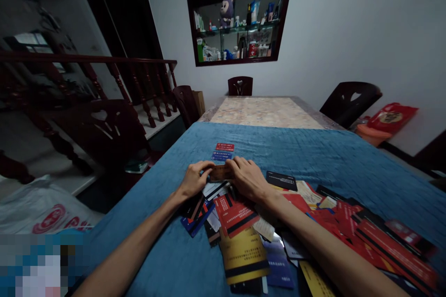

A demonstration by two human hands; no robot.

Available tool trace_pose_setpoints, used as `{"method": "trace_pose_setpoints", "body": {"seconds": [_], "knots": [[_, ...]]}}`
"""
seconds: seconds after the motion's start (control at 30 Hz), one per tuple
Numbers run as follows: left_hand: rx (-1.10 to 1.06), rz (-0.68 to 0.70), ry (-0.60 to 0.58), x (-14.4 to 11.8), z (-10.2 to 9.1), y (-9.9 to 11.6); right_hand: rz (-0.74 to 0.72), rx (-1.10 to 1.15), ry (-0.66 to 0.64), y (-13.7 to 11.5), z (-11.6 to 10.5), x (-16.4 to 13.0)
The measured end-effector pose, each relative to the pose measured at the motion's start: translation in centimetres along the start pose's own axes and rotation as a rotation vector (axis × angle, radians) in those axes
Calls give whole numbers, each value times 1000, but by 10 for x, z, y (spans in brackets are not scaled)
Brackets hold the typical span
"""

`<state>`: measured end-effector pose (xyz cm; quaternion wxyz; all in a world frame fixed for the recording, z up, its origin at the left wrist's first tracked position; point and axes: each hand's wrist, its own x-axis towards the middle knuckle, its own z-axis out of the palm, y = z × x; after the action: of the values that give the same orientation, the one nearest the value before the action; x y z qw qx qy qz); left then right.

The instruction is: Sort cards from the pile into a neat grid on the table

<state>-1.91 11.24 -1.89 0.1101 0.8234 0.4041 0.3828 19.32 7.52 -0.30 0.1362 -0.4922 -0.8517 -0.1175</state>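
Observation:
Between my two hands is a brown card (220, 173), its left edge in the fingers of my left hand (195, 179) and its right side under the fingers of my right hand (248, 177). Just beyond it, a blue card (222, 155) and a red card (225, 146) lie one above the other on the blue cloth (156, 222). Below my hands spreads a loose heap of cards, with a red card (234, 213) and a gold card (244, 255) on top. My right forearm passes over part of the heap.
More red and black cards (393, 246) are piled at the right, near a black card (281, 180). Dark chairs (240, 86) stand round the table. A railing (139, 88) and a white bag (49, 209) are at left; a red bag (392, 118) is at right.

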Motion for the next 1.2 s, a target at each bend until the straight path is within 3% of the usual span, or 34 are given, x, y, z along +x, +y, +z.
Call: {"method": "trace_pose_setpoints", "body": {"seconds": [0.3,0.47,0.63,0.97,1.2], "knots": [[-56,-20,7,9,2,-2,14,-1,5,4,-7,6],[42,142,-15,18,-3,7,26,-11,7,13,-19,11],[198,280,-122,32,-3,18,33,19,3,31,-27,12],[348,341,-357,90,11,23,51,73,-43,80,-25,20],[368,351,-493,139,36,10,74,155,-117,123,-11,38]]}}
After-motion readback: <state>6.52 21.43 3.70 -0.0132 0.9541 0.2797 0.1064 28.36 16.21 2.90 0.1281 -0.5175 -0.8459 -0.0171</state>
